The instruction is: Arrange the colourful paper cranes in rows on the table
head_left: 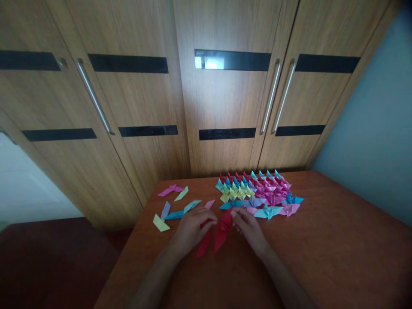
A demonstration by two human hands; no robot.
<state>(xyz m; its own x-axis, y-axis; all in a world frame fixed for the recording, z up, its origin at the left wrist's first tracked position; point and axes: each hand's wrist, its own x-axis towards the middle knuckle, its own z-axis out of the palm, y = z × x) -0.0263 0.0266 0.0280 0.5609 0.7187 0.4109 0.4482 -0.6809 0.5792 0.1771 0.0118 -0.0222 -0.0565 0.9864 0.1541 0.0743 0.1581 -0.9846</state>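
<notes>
My right hand point(248, 226) pinches the upper tip of a red origami piece point(223, 230), a folded paper bird shape held slantwise over the table. Just left of it, my left hand point(193, 225) has its thumb and forefinger drawn together; whether any paper is between them I cannot make out. Under that hand shows a second red folded strip point(204, 245), partly covered by the fingers. A pink folded piece point(209, 204) lies just beyond my left hand. Close behind my right hand stands a block of colourful folded paper birds point(269, 189) in rows.
Loose folded pieces lie at the table's left, among them a yellow one point(161, 223), a blue one point(174, 215) and a magenta one point(171, 189). The brown table point(325, 240) meets a wooden wardrobe point(222, 98) at the back. A pale blue wall point(370, 141) stands on the right.
</notes>
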